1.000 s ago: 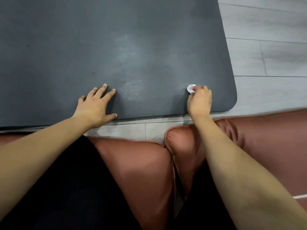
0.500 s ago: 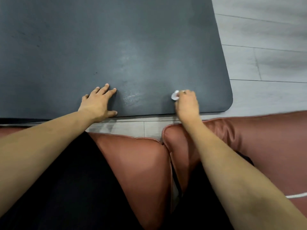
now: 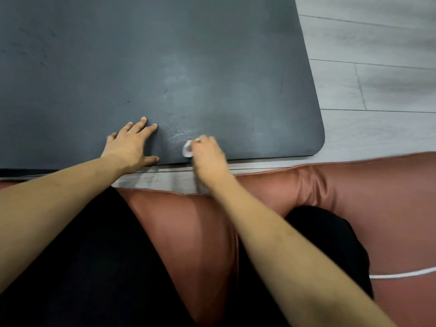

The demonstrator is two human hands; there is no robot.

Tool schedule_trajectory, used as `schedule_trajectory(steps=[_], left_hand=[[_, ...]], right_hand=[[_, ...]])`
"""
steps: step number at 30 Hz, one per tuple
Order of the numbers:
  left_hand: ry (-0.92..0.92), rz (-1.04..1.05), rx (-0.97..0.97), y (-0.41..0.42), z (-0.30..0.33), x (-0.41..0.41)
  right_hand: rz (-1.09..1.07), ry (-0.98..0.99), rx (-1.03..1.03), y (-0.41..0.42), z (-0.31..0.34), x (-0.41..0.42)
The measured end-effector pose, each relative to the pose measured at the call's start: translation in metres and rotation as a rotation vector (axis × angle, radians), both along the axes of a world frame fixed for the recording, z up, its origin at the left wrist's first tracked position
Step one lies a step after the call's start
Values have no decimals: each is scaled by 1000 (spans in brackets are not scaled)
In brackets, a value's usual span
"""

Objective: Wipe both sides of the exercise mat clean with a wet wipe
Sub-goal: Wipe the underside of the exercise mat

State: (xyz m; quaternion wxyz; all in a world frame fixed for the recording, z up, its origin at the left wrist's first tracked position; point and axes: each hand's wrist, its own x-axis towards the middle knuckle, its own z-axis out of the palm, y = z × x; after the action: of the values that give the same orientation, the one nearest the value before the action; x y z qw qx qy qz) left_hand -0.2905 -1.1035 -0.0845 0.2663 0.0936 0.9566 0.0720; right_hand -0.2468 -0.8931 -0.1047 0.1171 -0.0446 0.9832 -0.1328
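A dark grey exercise mat [image 3: 165, 55] lies flat on the floor and fills the upper left of the view. Its rounded near-right corner shows. My left hand [image 3: 128, 147] presses flat on the mat near its front edge, fingers straight and spread. Just to its right, my right hand [image 3: 207, 154] grips a small white wet wipe [image 3: 186, 149] against the mat's near edge. Only a bit of the wipe shows past the fingers. Damp streaks mark the mat above the wipe.
Pale grey wood-look floor [image 3: 377, 79] runs to the right of the mat and along a strip in front of it. My knees in reddish-pink trousers [image 3: 188, 232] sit just behind the mat's front edge.
My right hand has slid the wipe leftward along the mat's near edge, from near the right corner to close beside my left hand. The left hand stays put.
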Motion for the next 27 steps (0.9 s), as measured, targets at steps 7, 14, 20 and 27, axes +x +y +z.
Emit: schedule_trajectory(steps=[7, 14, 20, 27], left_hand=[[12, 6, 2, -1, -3, -2], [8, 19, 20, -2, -3, -4], [-52, 0, 62, -13, 1, -13], [187, 113, 67, -42, -6, -29]], right_hand=[[-660, 73, 139, 185, 3, -3], [-591, -34, -171, 18, 6, 1], [-434, -96, -336, -95, 16, 7], [-587, 254, -344, -1, 24, -34]])
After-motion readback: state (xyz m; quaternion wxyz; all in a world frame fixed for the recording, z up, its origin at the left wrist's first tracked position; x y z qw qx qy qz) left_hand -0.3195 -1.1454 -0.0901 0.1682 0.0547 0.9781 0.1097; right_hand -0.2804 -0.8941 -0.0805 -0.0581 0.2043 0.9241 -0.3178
